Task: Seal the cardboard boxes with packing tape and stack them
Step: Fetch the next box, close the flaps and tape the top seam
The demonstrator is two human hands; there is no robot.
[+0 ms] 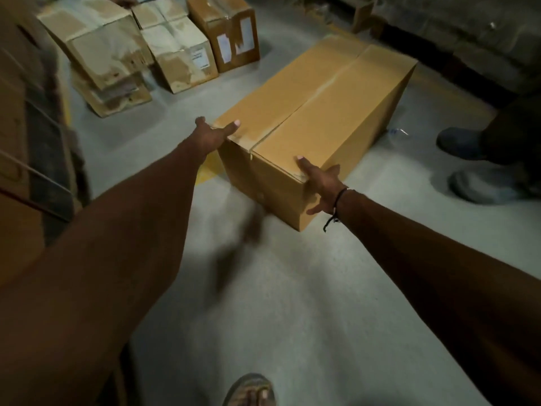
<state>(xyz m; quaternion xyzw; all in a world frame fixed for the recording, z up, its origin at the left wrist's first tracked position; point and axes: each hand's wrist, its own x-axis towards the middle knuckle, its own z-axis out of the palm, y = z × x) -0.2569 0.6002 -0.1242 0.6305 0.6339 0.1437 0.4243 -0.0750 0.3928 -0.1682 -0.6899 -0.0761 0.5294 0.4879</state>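
Tan-orange cardboard box [319, 112] under my fingers, plain and unprinted, with a paler glossy strip of tape [304, 108] running down its middle seam. The floor [292, 303] it sits on is pale grey, speckled, with a yellow painted mark [209, 171] showing at the box's near left corner. Toward the floor's far left edge, the older boxes [140, 51] are faded beige, blotched with torn darker brown patches and white labels. A thin black cord [336, 205] circles my right wrist. Dark grey shoes [465, 162] at the floor's right edge.
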